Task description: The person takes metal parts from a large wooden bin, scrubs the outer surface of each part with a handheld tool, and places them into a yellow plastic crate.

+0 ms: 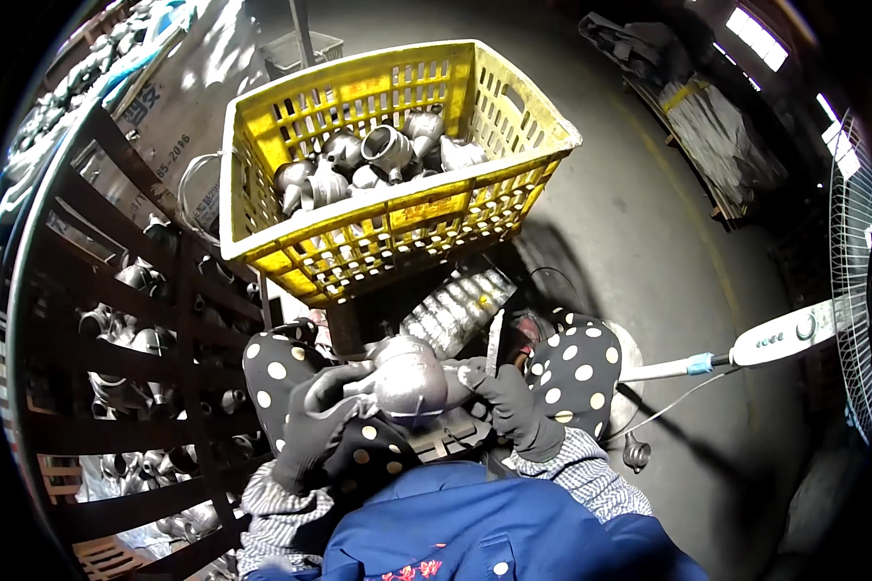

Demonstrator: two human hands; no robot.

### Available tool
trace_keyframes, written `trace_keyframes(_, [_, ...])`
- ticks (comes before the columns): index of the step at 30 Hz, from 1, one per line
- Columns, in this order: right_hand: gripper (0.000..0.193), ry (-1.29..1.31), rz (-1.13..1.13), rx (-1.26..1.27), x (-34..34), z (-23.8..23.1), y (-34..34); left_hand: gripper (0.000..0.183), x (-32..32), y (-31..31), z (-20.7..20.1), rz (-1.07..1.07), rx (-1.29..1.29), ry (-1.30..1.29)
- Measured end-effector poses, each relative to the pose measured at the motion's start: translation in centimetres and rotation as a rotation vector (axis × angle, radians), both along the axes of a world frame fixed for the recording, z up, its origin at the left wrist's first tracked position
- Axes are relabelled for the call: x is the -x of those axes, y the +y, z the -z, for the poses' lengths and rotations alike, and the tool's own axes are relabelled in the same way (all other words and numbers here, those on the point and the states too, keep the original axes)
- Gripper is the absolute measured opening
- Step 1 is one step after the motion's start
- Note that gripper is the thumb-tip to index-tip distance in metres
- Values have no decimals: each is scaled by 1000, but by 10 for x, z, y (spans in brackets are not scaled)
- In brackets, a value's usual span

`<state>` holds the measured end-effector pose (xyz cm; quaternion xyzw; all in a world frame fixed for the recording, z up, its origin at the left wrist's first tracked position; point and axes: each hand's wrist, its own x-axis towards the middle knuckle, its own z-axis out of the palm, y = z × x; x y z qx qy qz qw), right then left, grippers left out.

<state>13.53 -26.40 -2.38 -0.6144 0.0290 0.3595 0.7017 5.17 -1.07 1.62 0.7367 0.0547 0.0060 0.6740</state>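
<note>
While both gloved hands meet over the lap, head view shows a grey metal pipe fitting (pixel 409 380) held between them, just below the yellow crate (pixel 262 131). L hand (pixel 312 416), dark glove, wraps the fitting's left side w/ fingers curled round it: grip clenched on the fitting. R hand (pixel 509 402), also dark glove, sits at the fitting's right edge; fingers look curled but can't tell if its grip is closed on the fitting or on something thin beside it. Fitting is rounded, dull silver, resting above polka-dot fabric (pixel 576 368) over the knees.

Crate is tilted, sits up front, holds a heap of similar metal fittings (pixel 378 160). A clear ribbed plastic piece (pixel 455 308) lies under the crate, near the hands. Left side: dark slatted rack (pixel 116 320) w/ more grey fittings behind the bars. Right side: standing fan (pixel 857 281) w/ white control neck (pixel 785 334) & blue collar, well apart from the hands. One small dark fitting (pixel 635 452) lies on the concrete floor (pixel 649 194) nr the right knee. Blue jacket (pixel 475 528) fills the bottom edge.
</note>
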Motion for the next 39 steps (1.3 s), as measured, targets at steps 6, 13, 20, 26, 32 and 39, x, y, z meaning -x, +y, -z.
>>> trace_keyframes(6, [27,-323,83,50,18,-1,-10,40,-2,-18,85,-84,733,166])
trace_keyframes(13, [29,-665,87,79,30,0,-4,35,-8,-27,123,-81,1073,179])
trace_keyframes(20, [43,-717,-152,194,41,-10,16,40,-8,-34,143,-142,1379,142])
trace_keyframes(26, [41,-436,-216,-7,52,-9,35,60,-18,-32,147,92,1799,80])
trace_keyframes(32, [39,-348,-233,-82,50,-6,40,56,-17,-33,144,-115,1698,136])
trace_keyframes(39, [38,-137,-180,-43,46,-15,40,61,-18,-36,133,-11,1820,153])
